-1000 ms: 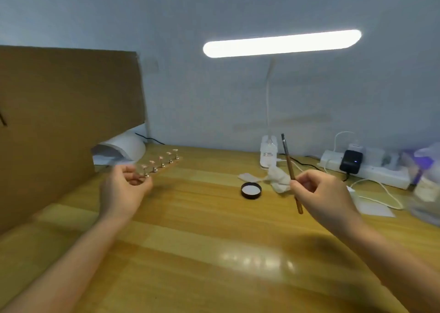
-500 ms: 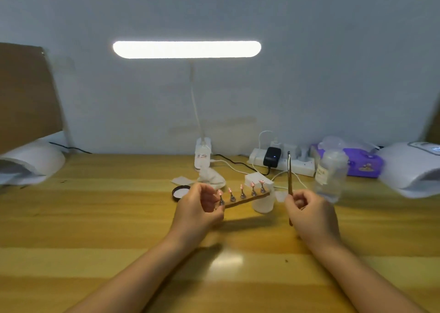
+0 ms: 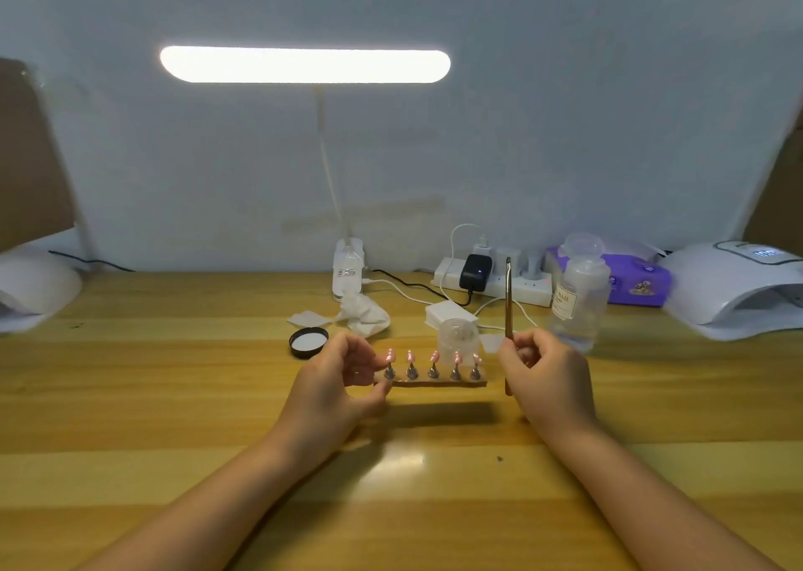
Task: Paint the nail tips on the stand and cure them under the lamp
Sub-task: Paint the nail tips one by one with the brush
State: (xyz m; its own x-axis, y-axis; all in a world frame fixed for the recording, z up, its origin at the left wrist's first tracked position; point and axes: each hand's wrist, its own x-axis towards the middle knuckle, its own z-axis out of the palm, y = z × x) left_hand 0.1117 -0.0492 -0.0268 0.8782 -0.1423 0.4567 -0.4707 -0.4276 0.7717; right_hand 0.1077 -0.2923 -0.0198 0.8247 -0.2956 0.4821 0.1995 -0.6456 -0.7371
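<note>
Gripping left end of nail tip stand (image 3: 434, 381) with left hand (image 3: 334, 390), holding it level just above the table (image 3: 174, 397). Pinching nail brush (image 3: 508, 323) upright in right hand (image 3: 547, 379), just beside the stand's right end. Sitting far right on table: white curing lamp (image 3: 734, 288).

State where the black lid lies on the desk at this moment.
In the head view the black lid lies flat on the wooden desk, left of centre, just beyond the left hand and in front of the crumpled tissue.
</note>
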